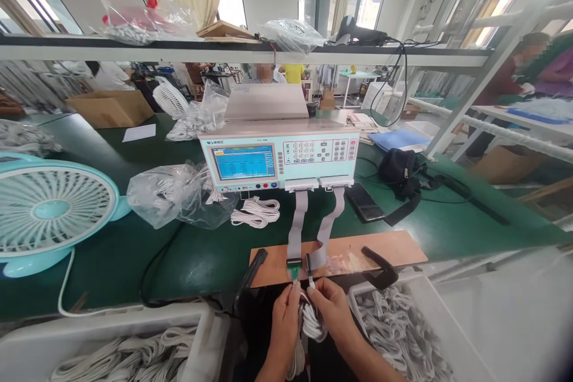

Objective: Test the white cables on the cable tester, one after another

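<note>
Left hand, bare, forearm uncovered; right hand, bare, forearm uncovered; both just below the flat brown rectangular board.

Cable coil: white plastic sheath, smooth, slightly glossy. Board at the near edge of the mat: bare wood, matt (shiny patch mid-board). Mat: green, smooth, faint sheen. Bag: clear crinkled plastic film, glossy.
</note>
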Demonstrator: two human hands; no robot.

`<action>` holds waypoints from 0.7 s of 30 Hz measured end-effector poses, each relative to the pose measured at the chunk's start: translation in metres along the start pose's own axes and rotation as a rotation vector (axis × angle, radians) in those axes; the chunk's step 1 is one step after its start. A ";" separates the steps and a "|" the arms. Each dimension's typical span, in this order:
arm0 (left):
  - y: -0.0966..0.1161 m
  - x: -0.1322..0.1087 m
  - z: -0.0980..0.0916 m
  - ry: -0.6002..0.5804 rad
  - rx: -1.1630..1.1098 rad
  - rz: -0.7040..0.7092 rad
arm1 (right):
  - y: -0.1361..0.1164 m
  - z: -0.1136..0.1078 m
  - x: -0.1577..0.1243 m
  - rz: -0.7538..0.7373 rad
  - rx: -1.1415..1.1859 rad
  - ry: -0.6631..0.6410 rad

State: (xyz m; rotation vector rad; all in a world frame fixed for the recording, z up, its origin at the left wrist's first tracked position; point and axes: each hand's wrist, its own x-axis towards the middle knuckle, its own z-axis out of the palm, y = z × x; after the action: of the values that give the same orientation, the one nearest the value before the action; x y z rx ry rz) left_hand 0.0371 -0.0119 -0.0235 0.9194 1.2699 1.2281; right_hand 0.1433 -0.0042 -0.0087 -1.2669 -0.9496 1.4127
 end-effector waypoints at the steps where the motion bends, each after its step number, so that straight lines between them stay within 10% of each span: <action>1: -0.003 0.001 0.000 0.000 0.009 0.020 | 0.000 0.000 0.000 -0.005 0.010 -0.008; 13: -0.002 -0.001 -0.003 -0.026 -0.052 -0.028 | 0.007 0.002 0.003 0.103 0.104 -0.013; 21: -0.024 0.016 0.000 0.212 -0.002 -0.002 | 0.021 -0.009 0.018 0.111 0.131 -0.230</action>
State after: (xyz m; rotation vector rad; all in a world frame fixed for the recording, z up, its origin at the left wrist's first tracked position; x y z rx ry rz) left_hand 0.0391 0.0002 -0.0494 0.8017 1.4350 1.3523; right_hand 0.1496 0.0084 -0.0343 -1.0905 -0.9334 1.7071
